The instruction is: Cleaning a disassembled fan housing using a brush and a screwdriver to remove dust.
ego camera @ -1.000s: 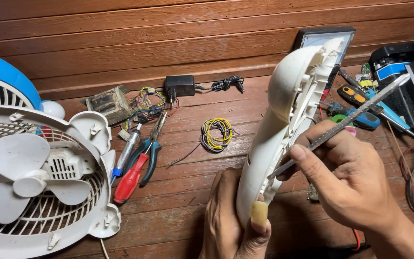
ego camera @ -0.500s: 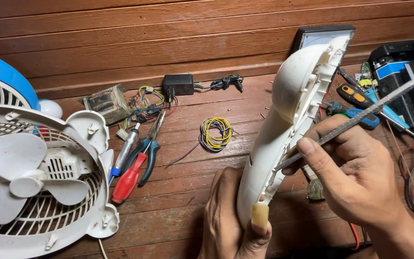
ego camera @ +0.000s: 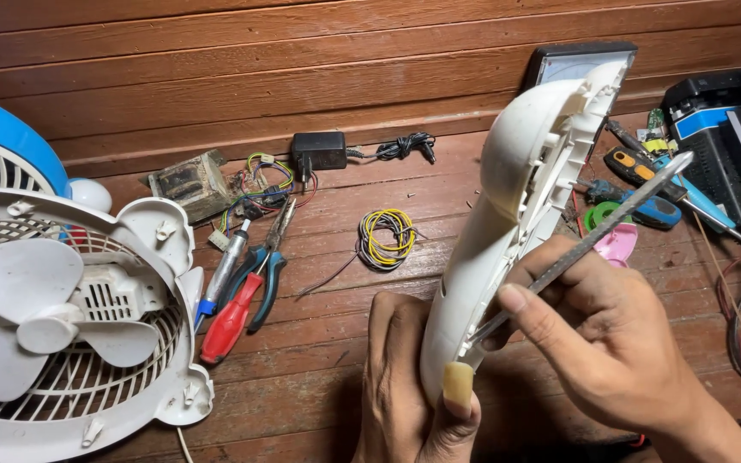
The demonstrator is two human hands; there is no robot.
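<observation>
My left hand (ego camera: pixel 409 386) grips the lower end of a long white plastic fan housing (ego camera: pixel 508 214), held upright on edge over the wooden floor. A flat metal file (ego camera: pixel 585 244) is pinched in my right hand (ego camera: pixel 606 343); its tip is pushed into the housing's open edge near the bottom, and its far end points up to the right. The inside of the housing faces away, mostly hidden.
A white fan grille with blades (ego camera: pixel 62 317) and a blue fan part (ego camera: pixel 2 146) lie at left. Pliers (ego camera: pixel 259 274), a red-handled screwdriver (ego camera: pixel 229 321), a coil of yellow wire (ego camera: pixel 388 236), a black adapter (ego camera: pixel 319 150), a meter (ego camera: pixel 581 64) and a black box (ego camera: pixel 726 137) are scattered about.
The file has slid deeper and lower into the housing's edge, and my right hand has shifted slightly down and left. The left hand keeps its hold.
</observation>
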